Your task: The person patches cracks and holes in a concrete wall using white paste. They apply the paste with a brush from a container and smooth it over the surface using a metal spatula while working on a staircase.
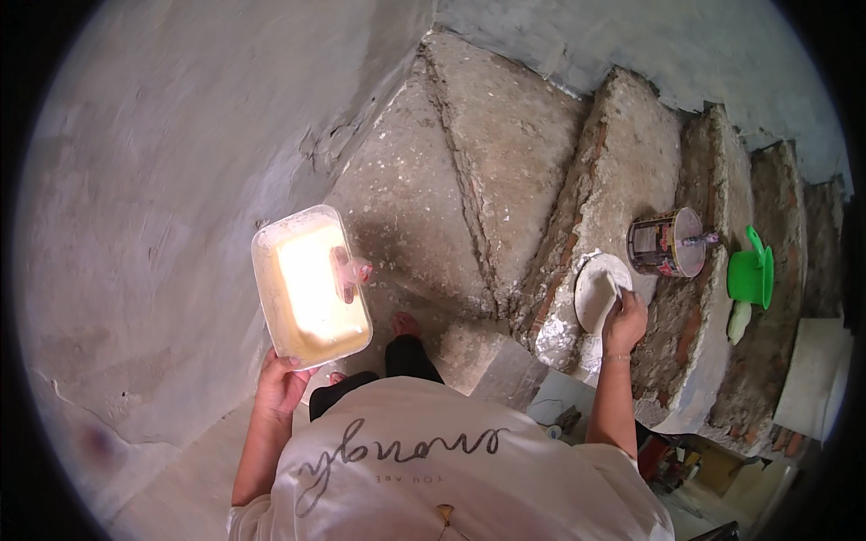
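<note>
A rectangular translucent plastic tub point(311, 325) with pale cream contents, brightly lit, is held up by my left hand point(282, 379), whose fingers grip its lower end. What looks like a brush point(347, 275) rests at the tub's right side; its exact shape is hard to tell. My right hand point(624, 320) is closed on the edge of a round, pale lid point(591, 298) at the nearest raised step. Just beyond that hand stands a printed bucket point(654, 243) with something lying across its top.
Worn concrete stairs point(622, 144) with exposed brick climb to the right beside rough plastered walls point(171, 171). A green plastic dipper point(749, 275) and a pale cloth-like item point(739, 323) sit on a higher step. My bare feet point(404, 325) are below; clutter point(667, 460) shows at lower right.
</note>
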{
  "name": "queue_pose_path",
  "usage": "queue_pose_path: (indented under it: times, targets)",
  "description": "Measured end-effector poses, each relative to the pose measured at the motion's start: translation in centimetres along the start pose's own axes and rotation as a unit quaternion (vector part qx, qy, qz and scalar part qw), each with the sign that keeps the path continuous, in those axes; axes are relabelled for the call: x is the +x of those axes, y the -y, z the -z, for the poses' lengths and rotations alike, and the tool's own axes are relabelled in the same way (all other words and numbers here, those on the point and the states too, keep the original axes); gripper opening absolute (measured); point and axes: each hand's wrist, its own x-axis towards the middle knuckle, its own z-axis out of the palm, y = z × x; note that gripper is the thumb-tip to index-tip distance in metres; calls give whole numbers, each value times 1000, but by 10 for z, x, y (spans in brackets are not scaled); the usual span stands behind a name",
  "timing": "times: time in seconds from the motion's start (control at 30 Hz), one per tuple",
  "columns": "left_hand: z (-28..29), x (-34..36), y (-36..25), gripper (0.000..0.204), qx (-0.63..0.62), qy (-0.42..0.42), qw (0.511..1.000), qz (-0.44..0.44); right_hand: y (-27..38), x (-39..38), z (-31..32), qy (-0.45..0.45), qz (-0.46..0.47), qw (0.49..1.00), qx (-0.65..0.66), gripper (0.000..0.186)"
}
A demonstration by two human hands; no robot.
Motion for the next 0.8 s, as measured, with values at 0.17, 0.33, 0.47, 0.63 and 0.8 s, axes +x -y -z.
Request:
queue_pose_path:
  times: [0.17, 0.33, 0.47, 0.63, 0.8]
  targets:
    - [3, 3, -6, 65, 22, 2, 1000, 2, -7, -4, -33, -8, 67, 998, 6, 26]
    - [21, -7, -5, 69, 34, -9, 999, -12, 13, -14, 2, 37, 104, 994, -14, 25]
    - [23, -9, -1, 69, 23, -19, 999, -19, 5, 7, 5, 16, 64, 997, -32, 26]
    - [29, -14, 2, 68, 18, -17, 999, -25, 1, 5, -19, 24, 108, 994, 13, 27]
    - [32, -29, 3, 67, 13, -24, 999, -38, -36, 5, -10, 103, -134, 970, 178, 16]
